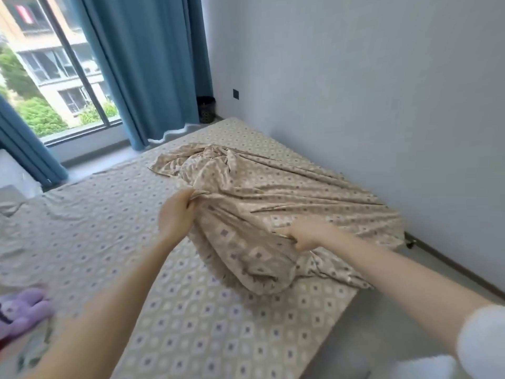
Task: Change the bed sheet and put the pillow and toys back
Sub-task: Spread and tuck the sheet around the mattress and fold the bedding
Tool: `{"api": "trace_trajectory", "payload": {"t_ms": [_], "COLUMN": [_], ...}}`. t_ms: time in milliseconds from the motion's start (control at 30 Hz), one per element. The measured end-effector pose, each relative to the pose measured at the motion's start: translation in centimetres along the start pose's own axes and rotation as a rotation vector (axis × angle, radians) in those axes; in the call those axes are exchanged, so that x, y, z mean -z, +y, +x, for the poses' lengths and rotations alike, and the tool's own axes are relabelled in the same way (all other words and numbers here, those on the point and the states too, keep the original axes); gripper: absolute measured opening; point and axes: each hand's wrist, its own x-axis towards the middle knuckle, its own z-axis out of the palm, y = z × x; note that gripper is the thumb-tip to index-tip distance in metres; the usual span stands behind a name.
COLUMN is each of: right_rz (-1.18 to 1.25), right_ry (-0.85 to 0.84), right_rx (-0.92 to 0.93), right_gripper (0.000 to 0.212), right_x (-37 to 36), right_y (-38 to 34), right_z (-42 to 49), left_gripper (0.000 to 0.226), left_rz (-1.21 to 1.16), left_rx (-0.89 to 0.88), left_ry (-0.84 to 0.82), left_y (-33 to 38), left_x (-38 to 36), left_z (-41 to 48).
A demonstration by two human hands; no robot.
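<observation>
Left hand point(177, 212): my thumb and fingers pinched a fold of the loose beige bed sheet printed with small grey-and-white diamonds point(273, 192).
Right hand point(303, 236): my fingers were curled tight on the same sheet, nearer to me.
The sheet lay bunched in a heap on the wall side of the bed, over a flat sheet of matching print point(109, 228) spread on the mattress.
Purple plush toy point(21, 310): at my near left on the bed.
Blue curtains point(142, 64) and black mesh basket point(205, 109): past the bed's far end.
</observation>
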Motion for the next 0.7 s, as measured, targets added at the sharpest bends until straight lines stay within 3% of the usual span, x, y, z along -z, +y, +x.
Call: {"api": "trace_trajectory", "payload": {"t_ms": [67, 167, 267, 400, 500, 700], "right_rz": [-0.054, -0.138, -0.219, -0.283, -0.222, -0.207], "right_ry": [0.059, 0.171, 0.172, -0.021, -0.048, -0.255], "right_rx": [-0.015, 0.123, 0.231, 0.148, 0.021, -0.313], "right_gripper": [0.016, 0.035, 0.031, 0.010, 0.023, 0.037], "right_x": [0.5, 0.5, -1.5, -5.2, -7.6, -12.9], "right_y": [0.3, -1.1, -4.3, -8.5, -11.3, -21.9], "right_z": [-0.4, -1.4, -2.2, -2.6, -3.2, -5.0], "left_gripper": [0.023, 0.025, 0.023, 0.027, 0.029, 0.033], "left_rz": [0.003, 0.031, 0.073, 0.112, 0.109, 0.129], "left_rx": [0.060, 0.081, 0.046, -0.052, -0.098, -0.272], "left_ry": [0.042, 0.063, 0.032, -0.042, -0.117, -0.328], "left_y": [-1.1, -3.0, -4.2, -5.9, -8.2, -13.9], "left_x": [0.3, 1.2, 1.7, 1.8, 2.2, 4.7], "left_z": [-0.6, -1.6, -2.3, -4.1, -6.0, -11.8]}}
